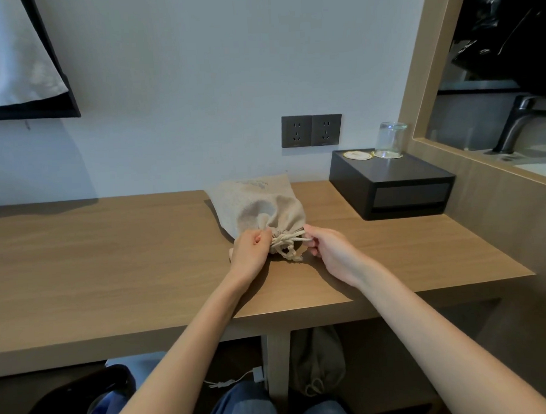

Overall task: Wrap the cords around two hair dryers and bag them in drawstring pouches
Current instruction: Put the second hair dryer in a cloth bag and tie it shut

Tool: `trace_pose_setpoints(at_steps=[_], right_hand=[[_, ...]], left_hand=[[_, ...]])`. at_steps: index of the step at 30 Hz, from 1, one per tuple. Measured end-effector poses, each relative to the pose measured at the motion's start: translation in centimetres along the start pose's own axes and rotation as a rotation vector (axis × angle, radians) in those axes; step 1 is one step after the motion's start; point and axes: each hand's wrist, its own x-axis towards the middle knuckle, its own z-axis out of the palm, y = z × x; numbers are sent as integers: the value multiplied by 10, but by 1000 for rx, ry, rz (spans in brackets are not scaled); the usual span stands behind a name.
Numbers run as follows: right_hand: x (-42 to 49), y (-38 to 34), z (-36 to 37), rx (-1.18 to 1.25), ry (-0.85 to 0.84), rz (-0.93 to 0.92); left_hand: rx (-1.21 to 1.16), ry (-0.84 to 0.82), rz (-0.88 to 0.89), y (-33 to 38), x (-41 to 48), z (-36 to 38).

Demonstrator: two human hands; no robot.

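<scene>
Beige drawstring pouch (256,204): bulging, on desk (112,243), left of black box (388,184). Mouth gathered. Left hand (251,249) and right hand (329,251) each pinch the drawstring (287,240), apparently knotted.

Clear glass (390,139) on black box (398,187), twin wall sockets (311,130) beside.

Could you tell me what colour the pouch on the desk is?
Pale beige pouch, seen best in the head view.
</scene>
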Motion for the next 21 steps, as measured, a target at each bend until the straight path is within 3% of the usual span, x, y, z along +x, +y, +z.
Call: trace_pose_setpoints(at_steps=[4, 9, 17, 21], right_hand=[[3, 1, -1, -268, 73, 45], [6, 2, -3, -344, 102, 69], [1, 8, -7, -355, 94, 15], [6, 10, -10, -231, 209, -49]], left_hand=[[136, 75, -4, -1, -1, -2], [186, 134, -44, 1, -5, -8], [74, 102, 92, -5, -8, -14], [25, 235, 11, -2, -9, -18]])
